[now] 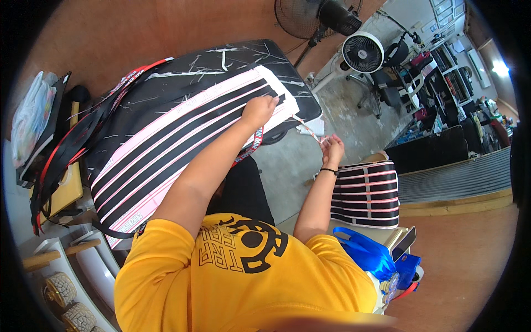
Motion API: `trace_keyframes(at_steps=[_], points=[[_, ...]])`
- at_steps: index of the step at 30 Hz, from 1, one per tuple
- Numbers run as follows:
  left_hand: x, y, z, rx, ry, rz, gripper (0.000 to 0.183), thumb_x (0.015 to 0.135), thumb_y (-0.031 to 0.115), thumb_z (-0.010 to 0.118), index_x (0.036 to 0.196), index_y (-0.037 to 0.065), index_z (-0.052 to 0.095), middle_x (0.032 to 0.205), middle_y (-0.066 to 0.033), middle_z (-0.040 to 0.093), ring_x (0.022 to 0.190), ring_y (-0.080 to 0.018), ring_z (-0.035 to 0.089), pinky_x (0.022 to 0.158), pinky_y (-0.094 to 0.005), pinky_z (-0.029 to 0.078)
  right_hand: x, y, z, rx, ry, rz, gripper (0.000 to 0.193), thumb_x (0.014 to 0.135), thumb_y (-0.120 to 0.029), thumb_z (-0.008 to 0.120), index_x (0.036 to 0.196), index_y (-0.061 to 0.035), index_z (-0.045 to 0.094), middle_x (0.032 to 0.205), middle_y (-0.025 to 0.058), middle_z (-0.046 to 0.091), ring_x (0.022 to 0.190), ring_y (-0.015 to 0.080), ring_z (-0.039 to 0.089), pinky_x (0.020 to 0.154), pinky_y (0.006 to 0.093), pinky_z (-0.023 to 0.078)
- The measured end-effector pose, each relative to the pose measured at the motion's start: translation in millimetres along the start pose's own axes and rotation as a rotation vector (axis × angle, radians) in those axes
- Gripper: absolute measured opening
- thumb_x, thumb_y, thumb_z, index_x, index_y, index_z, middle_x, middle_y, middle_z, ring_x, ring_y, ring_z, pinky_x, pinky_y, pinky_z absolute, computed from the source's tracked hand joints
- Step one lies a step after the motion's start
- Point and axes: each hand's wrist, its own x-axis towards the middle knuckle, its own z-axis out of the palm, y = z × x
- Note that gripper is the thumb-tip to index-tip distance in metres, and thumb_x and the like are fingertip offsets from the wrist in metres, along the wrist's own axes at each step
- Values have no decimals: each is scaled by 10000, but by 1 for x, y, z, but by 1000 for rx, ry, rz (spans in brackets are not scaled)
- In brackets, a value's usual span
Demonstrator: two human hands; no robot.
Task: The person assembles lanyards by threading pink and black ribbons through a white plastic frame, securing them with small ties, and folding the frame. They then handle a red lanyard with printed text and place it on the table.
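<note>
A long white and pale pink panel with several parallel black bands lies across a black marble-patterned table. Near the panel's far right corner, my left hand rests on it with curled fingers; what they grip, if anything, is hidden. Off the table's right side, my right hand pinches a thin pale strip with reddish marks, which runs taut toward that corner. A printed red and white strap hangs below my left wrist.
Several black and red straps drape over the table's left end. At right are another striped panel and a blue ribbon bundle. A white fan and a black office chair stand beyond.
</note>
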Motion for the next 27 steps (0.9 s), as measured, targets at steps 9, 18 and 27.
trace_keyframes(at_steps=[9,18,27], points=[[-2,-11,-11,-154,13,88,297,946,267,591,1032,7,706,933,-210,673,886,-353,648,799,-406,493,-24,-7,37,-1010,279,-707,566,851,-61,657,1350,79,432,1286,282,549,1114,436,579,1008,463,439],[-6,-11,-9,-404,116,-78,261,859,119,723,1089,7,673,822,-69,627,740,-155,578,696,-304,482,-27,-26,195,-1065,-491,-384,339,800,-183,763,1090,-43,656,1036,170,689,979,293,662,826,369,524],[-17,6,-14,197,298,-131,214,734,272,827,840,111,733,1361,-176,499,1317,-401,370,1049,-571,300,-24,-25,209,-1292,-500,-390,425,678,-231,882,959,-21,642,972,157,712,950,314,681,828,389,522]])
